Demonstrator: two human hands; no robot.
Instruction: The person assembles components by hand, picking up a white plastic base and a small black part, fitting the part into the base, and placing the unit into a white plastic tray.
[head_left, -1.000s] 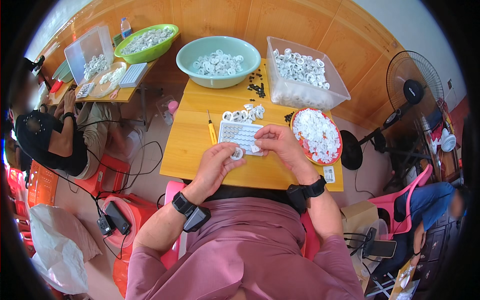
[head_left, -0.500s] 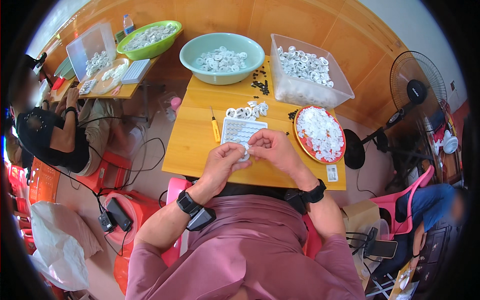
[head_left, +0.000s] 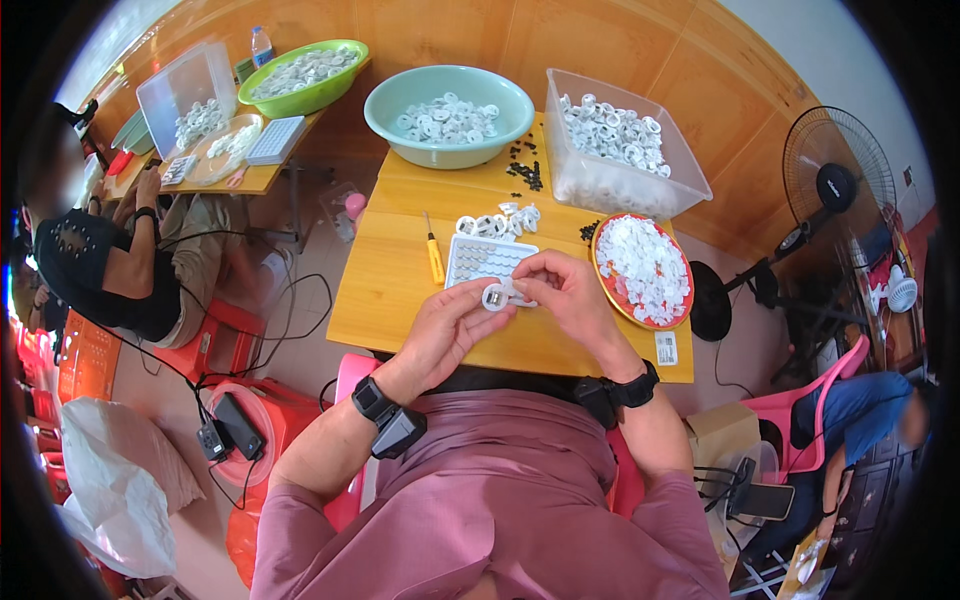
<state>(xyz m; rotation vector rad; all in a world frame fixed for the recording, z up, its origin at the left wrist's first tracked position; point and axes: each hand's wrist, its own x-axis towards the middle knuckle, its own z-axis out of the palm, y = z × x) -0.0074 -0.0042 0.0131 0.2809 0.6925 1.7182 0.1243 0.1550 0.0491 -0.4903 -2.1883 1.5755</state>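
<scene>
My left hand (head_left: 447,328) is closed on a round white plastic part (head_left: 495,297) with a metal-looking middle, its fingers beneath and beside it. Thumb and forefinger of my right hand (head_left: 562,292) pinch at the right side of that part; a small white bit shows there, too small to name. Just beyond my hands lies a white tray (head_left: 463,268) with rows of small hollows. A screwdriver (head_left: 435,258) with a yellow handle rests left of the tray. Several round white parts (head_left: 497,222) are heaped behind it.
A red-rimmed plate (head_left: 668,323) of small translucent white pieces sits right. Farther back stand a pale green basin (head_left: 448,152) and a clear bin (head_left: 630,192), both holding white parts. Small black pieces (head_left: 526,177) lie between. A person (head_left: 110,262) sits at another table, left; a fan (head_left: 835,187) stands right.
My left hand has turned and opened out somewhat, so the round part's face now shows. My right hand has shifted slightly right, its fingers still pinched beside the part.
</scene>
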